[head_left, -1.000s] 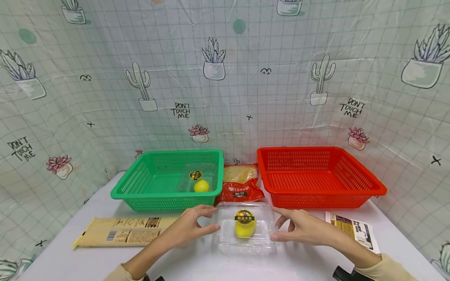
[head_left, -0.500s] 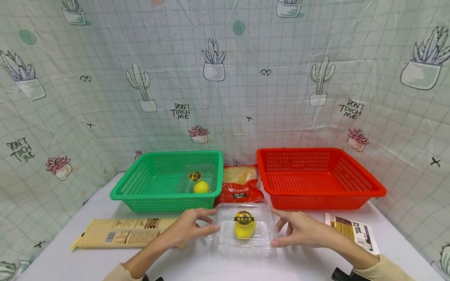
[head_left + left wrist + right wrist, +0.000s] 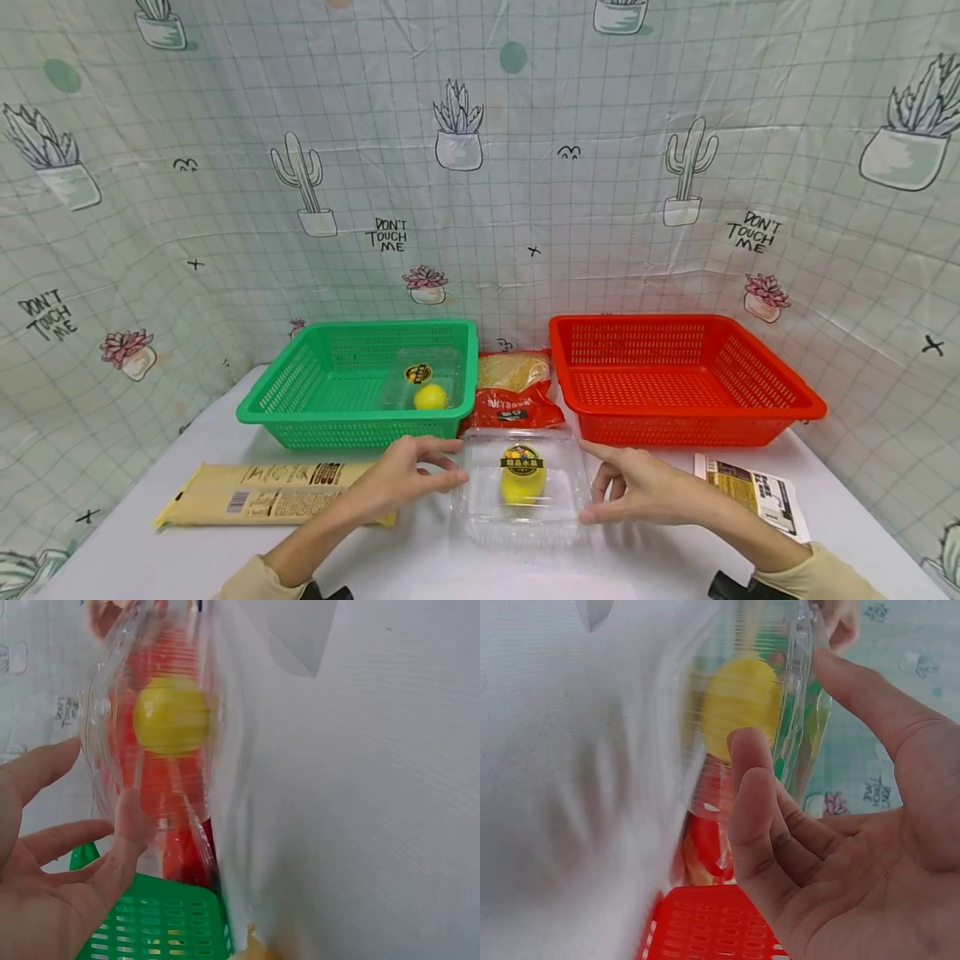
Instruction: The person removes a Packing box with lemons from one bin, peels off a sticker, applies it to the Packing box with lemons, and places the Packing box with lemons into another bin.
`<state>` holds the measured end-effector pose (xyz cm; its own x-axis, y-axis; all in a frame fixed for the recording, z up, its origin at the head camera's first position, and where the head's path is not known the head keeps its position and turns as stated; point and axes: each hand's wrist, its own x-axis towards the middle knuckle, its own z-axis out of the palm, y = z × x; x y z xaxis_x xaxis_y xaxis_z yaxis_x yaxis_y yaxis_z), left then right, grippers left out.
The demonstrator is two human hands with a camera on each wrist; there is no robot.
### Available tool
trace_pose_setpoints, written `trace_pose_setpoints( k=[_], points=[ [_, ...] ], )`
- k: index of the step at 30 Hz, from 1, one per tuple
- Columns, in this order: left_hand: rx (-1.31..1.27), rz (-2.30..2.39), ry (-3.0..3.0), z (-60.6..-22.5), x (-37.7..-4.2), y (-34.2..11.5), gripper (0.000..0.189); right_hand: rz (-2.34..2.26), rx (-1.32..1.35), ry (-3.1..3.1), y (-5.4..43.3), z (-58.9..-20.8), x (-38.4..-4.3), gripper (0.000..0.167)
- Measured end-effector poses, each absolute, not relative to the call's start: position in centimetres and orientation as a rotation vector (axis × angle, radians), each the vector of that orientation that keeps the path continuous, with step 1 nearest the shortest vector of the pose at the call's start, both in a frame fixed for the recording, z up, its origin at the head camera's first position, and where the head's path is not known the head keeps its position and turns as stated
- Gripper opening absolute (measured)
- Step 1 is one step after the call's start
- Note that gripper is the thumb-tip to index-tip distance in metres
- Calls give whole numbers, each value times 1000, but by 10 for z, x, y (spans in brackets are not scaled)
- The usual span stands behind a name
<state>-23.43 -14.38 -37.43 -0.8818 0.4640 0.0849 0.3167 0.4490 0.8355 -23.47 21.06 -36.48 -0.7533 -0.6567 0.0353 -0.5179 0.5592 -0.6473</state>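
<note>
A clear plastic clamshell box (image 3: 483,500) sits on the table before me, its lid down. Inside lies a yellow fruit that looks like a lemon (image 3: 522,490), beneath a round black-and-gold label (image 3: 522,461). My left hand (image 3: 408,475) is at the box's left side, thumb and forefinger spread at the rim. Opposite, my right hand (image 3: 637,483) touches the right side with forefinger and thumb, its other fingers bent. In the left wrist view, the fingertips (image 3: 129,810) lie by the lid edge. The right wrist view has the thumb (image 3: 855,682) against the rim.
Behind stand a green basket (image 3: 315,417), holding a similar clear box (image 3: 397,387), and a red basket (image 3: 682,411). A red food packet (image 3: 513,408) lies between them. A beige packet (image 3: 225,500) is at left, a white printed packet (image 3: 772,500) at right.
My left thumb has shifted slightly away from me along the box's left side. Box and right hand have hardly moved; the view has shifted a little.
</note>
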Motion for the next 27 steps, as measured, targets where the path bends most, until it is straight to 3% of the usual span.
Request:
trace_pose_setpoints(
  k=[27],
  points=[
    [638,1550,2543,-338,-224,-143,43,-969,-894,2635,219,-313,-213,88]
  ],
)
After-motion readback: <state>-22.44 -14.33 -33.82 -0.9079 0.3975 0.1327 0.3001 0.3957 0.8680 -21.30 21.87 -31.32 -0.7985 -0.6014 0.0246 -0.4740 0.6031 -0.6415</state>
